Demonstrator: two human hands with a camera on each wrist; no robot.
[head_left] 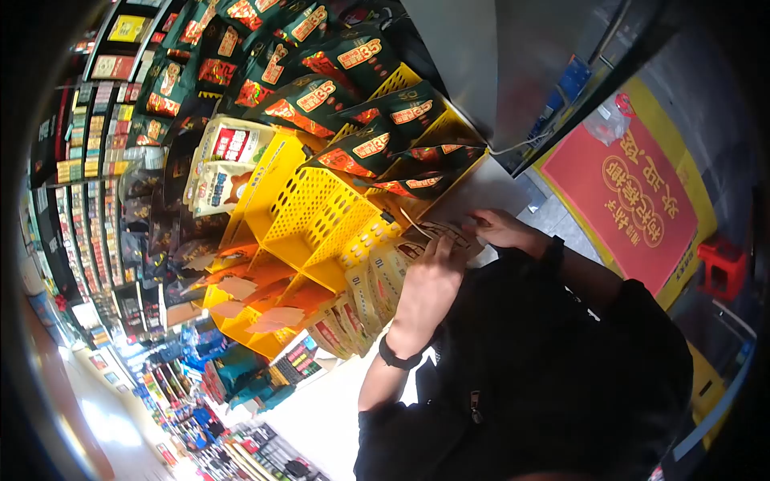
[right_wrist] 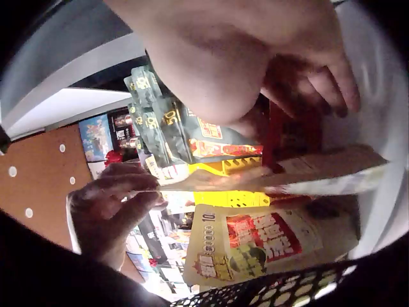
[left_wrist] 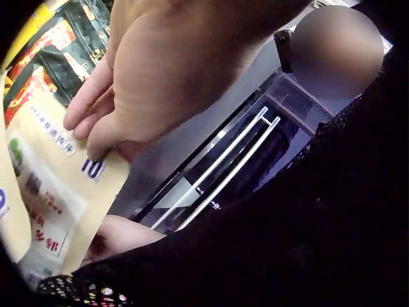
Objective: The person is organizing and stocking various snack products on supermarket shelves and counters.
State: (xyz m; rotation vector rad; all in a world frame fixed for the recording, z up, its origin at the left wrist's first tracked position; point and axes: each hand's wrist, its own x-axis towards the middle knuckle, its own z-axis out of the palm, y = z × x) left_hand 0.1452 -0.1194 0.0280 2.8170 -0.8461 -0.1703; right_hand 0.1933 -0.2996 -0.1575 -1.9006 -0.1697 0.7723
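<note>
- Yellow rack (head_left: pixel 313 212): the upper tiers are packed with dark green packets (head_left: pixel 321 96). One basket near the middle shows bare yellow mesh. By this, most of the stocking looks done.
- Row of like packets (head_left: pixel 369 297): these stand upright along the rack's lower edge, close together, just beside the hands. The right wrist view shows one of them facing out, directly under the held one.
- Cream packet (head_left: pixel 437 232): it sits at the lower right corner of the rack, above that row and clear of the baskets, held between both hands. The right wrist view shows it edge-on and roughly level. It is not seated in any compartment. My reading is that this packet is mid-handling and its place in the row is not yet settled. I cannot tell whether it is going in or coming out.
- Left hand (head_left: pixel 429 284): the fingers (left_wrist: pixel 86 118) are curled over the packet's printed edge, gripping it.
- Right hand (head_left: pixel 501 228): the fingers (right_wrist: pixel 332 80) are bent and pinch the packet's far end.
- Left to do, as I judge it: the packet remains in hand and the bare basket is unfilled.
</note>
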